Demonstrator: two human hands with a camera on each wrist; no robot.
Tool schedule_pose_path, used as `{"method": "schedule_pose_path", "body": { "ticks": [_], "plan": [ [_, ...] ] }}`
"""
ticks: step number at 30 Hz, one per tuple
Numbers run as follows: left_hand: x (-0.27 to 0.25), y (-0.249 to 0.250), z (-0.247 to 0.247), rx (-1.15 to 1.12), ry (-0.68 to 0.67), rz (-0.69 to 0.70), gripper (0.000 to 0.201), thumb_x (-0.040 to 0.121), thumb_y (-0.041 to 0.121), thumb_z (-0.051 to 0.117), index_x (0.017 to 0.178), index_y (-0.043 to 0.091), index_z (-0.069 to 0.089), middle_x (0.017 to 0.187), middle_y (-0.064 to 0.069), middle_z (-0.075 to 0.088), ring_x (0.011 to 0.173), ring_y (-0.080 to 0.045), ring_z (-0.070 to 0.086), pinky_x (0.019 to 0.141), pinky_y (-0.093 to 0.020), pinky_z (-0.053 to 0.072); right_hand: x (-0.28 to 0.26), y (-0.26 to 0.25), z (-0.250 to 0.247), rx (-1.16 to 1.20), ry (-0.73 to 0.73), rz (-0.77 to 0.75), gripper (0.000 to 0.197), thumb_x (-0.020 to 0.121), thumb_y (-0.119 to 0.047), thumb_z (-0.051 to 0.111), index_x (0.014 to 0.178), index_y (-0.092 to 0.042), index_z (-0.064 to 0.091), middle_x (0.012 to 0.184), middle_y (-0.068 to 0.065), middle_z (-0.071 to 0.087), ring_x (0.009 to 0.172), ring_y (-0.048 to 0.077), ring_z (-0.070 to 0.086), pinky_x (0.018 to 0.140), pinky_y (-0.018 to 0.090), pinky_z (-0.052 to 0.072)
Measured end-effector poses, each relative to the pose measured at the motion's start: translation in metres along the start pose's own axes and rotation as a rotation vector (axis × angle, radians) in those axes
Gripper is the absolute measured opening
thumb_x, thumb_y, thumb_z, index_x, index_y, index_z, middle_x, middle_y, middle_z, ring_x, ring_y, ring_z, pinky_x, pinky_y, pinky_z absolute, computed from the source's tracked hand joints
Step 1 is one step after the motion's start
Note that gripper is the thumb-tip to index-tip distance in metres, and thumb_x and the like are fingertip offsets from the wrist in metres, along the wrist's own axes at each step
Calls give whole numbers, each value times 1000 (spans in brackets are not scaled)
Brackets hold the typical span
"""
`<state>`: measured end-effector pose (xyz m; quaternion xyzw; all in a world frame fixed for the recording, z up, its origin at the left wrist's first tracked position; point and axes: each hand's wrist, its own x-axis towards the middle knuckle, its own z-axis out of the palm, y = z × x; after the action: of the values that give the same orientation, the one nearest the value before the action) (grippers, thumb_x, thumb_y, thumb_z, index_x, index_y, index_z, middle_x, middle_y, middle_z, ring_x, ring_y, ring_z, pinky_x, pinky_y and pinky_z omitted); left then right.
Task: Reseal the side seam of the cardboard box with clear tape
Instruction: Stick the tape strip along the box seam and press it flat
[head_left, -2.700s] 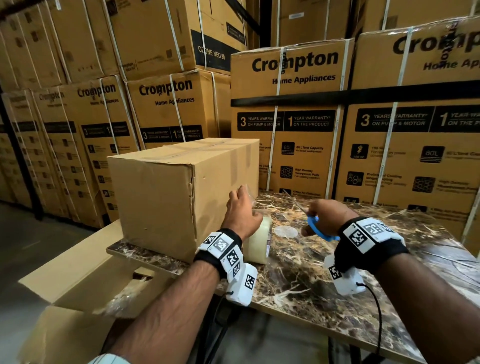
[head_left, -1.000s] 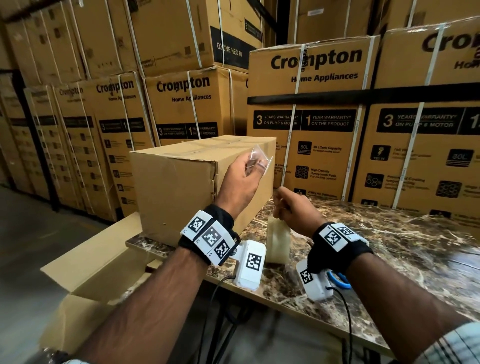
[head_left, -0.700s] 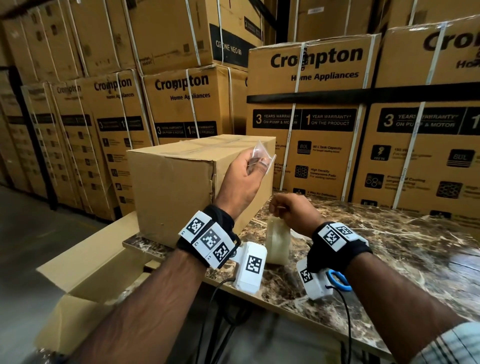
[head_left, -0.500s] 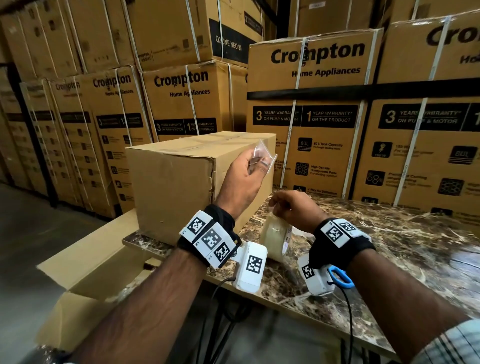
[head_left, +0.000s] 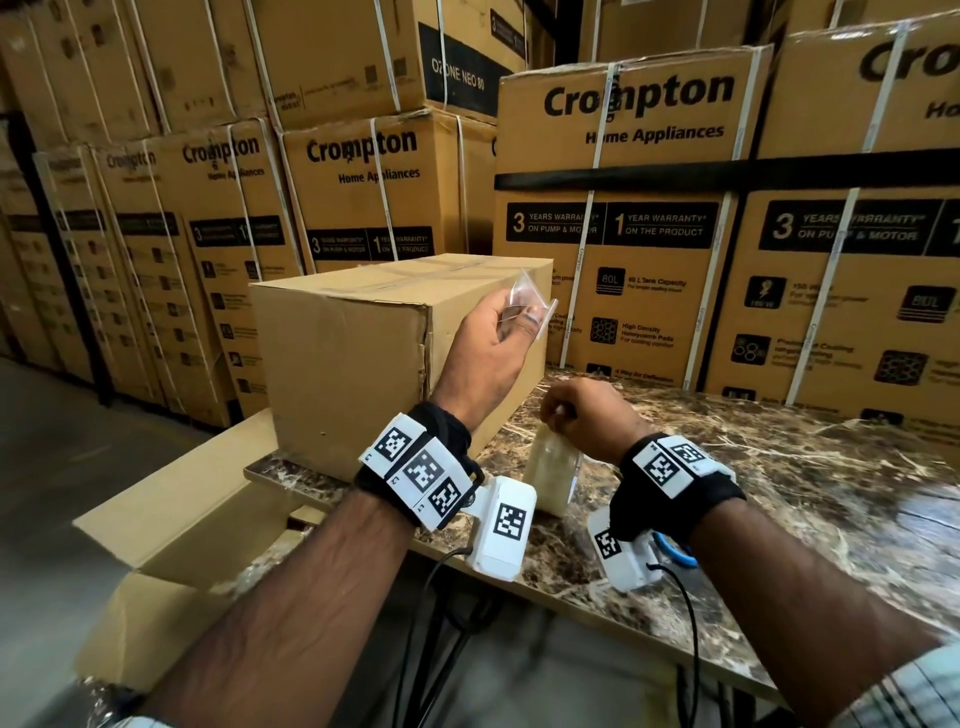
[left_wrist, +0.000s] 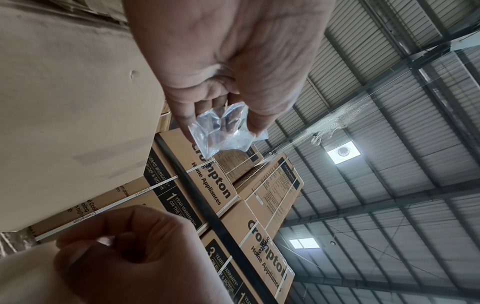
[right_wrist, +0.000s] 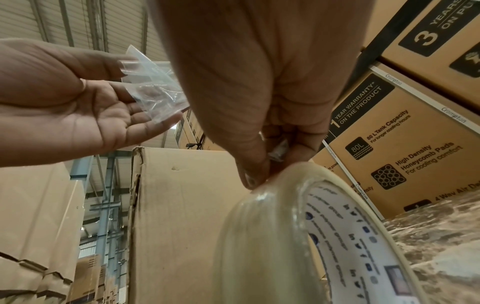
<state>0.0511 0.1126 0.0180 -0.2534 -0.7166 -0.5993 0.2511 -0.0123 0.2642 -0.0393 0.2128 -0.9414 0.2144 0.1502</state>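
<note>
Since a moment ago, little moved: my left hand (head_left: 491, 347) still pinches crumpled tape (head_left: 527, 298) by the box (head_left: 343, 364); my right hand (head_left: 587, 418) pinches the tape roll (head_left: 553, 475).

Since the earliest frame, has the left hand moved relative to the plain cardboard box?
Yes. The left hand has risen from the cardboard box's bottom edge near the table to its top corner, now pinching a crumpled tape piece.

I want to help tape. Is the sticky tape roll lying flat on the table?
No, the tape roll stands on its edge on the table, with the right hand pinching its top.
</note>
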Motion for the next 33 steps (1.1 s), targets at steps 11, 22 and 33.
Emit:
{"method": "schedule_pose_path", "body": {
  "ticks": [11, 22, 33],
  "plan": [
    [0, 1, -4, 36, 27, 8, 25, 100, 23, 50, 121, 12, 57, 104, 12, 65, 89, 14, 59, 85, -11, 48, -2, -1, 7, -159, 66, -35, 11, 89, -9, 65, 96, -13, 73, 107, 5, 49, 96, 20, 49, 87, 23, 45],
    [-2, -7, -5, 18, -27, -52, 36, 100, 31, 48, 129, 11, 54, 122, 0, 64, 114, -9, 59, 103, -33, 46, -14, -2, -46, -634, -183, 79, 17, 94, -12, 55, 110, -10, 59, 108, 10, 57, 96, 21, 56, 87, 36, 52],
    [-5, -8, -25, -99, -39, -117, 38, 97, 40, 51, 125, 15, 58, 122, -1, 66, 115, -17, 62, 104, -45, 47, 3, -20, -2, -335, -135, -42, 47, 88, -22, 68, 132, -18, 53, 122, 8, 63, 107, 24, 61, 94, 38, 52]
  ]
}}
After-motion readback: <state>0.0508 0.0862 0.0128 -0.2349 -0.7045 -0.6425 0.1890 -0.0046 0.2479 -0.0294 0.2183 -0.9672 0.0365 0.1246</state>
